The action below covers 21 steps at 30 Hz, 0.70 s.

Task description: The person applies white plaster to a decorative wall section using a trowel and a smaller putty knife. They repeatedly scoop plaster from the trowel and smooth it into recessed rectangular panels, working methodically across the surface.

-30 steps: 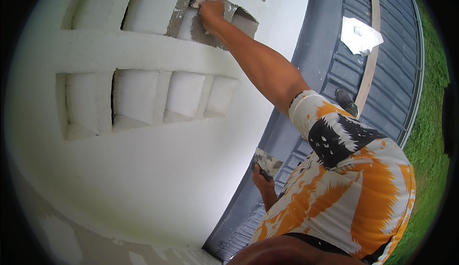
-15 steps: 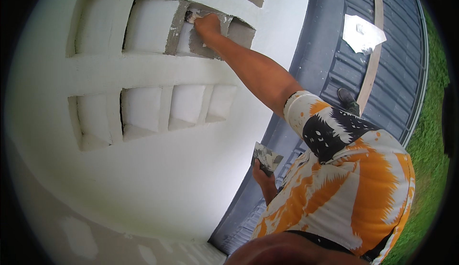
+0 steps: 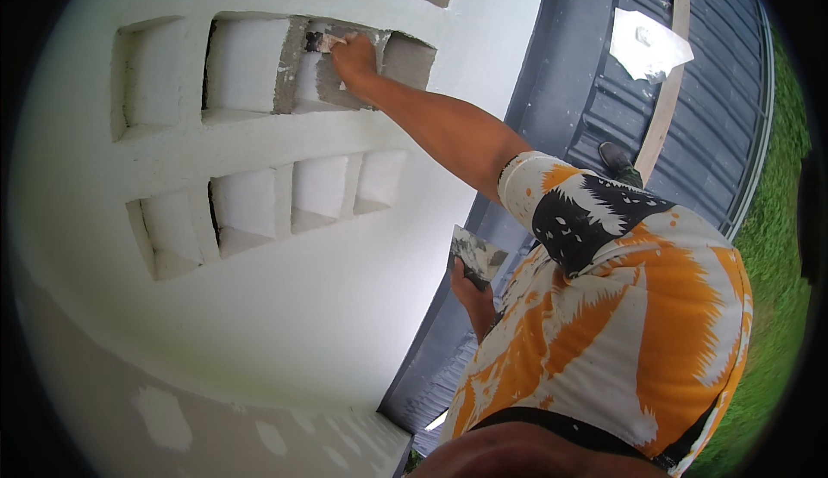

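My right hand (image 3: 354, 62) is closed on a small putty knife (image 3: 326, 42), reaching into a niche in the white wall (image 3: 285, 323). The knife's blade rests near the upper edge of this niche, whose surfaces carry patches of wet-looking grey plaster (image 3: 332, 81). Fingers hide most of the knife's handle. Lower down, close to my body, my left hand (image 3: 471, 293) grips a flat, square-edged metal plate (image 3: 478, 254) smeared with grey and white plaster; how its handle looks is hidden.
Rows of white niches (image 3: 250, 68) line the wall. Behind my right arm lies a dark ribbed metal roof (image 3: 724, 90) with a wooden plank (image 3: 667, 129) and a shiny white sheet (image 3: 649, 45) holding a lump. A shoe (image 3: 616, 156) stands near the plank; grass (image 3: 776, 159) borders the roof.
The whole view has shifted a little, so the niches sit further left and lower. My right hand stays in the same niche, with more of its putty knife showing. My left hand still holds the plate.
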Available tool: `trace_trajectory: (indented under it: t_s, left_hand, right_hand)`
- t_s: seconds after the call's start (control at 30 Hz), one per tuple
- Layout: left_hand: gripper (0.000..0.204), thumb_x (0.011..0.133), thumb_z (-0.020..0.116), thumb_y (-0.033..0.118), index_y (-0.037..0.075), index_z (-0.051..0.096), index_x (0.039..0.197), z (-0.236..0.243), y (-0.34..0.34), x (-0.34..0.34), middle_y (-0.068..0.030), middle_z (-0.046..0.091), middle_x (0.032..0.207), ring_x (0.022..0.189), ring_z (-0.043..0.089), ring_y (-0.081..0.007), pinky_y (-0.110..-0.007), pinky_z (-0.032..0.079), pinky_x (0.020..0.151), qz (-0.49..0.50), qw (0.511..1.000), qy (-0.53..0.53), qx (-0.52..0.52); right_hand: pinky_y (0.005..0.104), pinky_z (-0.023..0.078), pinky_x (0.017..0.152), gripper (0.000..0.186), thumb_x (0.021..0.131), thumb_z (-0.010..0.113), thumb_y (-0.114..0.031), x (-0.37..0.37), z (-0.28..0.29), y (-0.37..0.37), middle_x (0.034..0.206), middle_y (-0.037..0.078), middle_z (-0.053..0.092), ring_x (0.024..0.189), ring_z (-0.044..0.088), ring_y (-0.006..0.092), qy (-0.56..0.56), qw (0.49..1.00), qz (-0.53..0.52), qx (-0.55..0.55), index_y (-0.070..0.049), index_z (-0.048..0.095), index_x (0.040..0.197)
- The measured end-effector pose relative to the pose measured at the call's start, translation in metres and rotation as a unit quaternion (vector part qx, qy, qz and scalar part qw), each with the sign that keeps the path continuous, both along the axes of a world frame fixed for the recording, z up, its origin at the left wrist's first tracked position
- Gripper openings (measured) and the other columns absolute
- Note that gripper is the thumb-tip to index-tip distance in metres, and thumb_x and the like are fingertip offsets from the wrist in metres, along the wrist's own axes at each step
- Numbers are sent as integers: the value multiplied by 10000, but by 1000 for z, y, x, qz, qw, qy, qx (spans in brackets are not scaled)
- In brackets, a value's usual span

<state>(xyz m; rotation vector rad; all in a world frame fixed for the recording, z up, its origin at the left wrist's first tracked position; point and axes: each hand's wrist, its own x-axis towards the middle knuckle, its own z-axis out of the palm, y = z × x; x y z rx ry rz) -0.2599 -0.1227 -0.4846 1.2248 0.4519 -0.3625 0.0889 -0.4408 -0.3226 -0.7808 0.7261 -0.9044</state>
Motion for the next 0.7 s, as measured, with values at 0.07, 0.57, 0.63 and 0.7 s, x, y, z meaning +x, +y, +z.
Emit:
trace_trajectory:
  t_s: [0.07,0.57,0.63,0.7]
  left_hand:
    - [324,1007,505,282,-2,585,1141,-1,-17,-4,-83,664,1044,924,679,-200,-318,554,752,12,1000,8,13]
    - [290,1002,527,309,36,606,1064,-18,6,-16,-27,657,947,830,663,-149,-293,527,678,-30,993,-26,113]
    - [279,995,540,300,37,604,1062,-25,13,-13,-30,658,945,831,664,-158,-299,530,681,-61,983,-41,167]
    - [271,990,547,290,38,603,1071,-26,10,-14,-39,665,957,834,669,-168,-309,538,684,-28,991,-31,125]
  right_hand:
    - [438,487,707,188,815,613,-124,-3,-12,4,806,244,668,770,666,339,24,1000,-10,-9,58,649,791]
    - [450,467,647,159,753,620,-74,-7,15,1,744,232,655,728,652,302,27,999,19,40,80,621,713]
    - [441,461,633,139,747,626,-62,2,17,4,745,219,652,715,639,284,20,996,-24,89,74,618,715]
    - [432,458,624,125,745,633,-56,4,10,6,752,205,649,705,625,268,-3,993,-26,118,65,616,720]
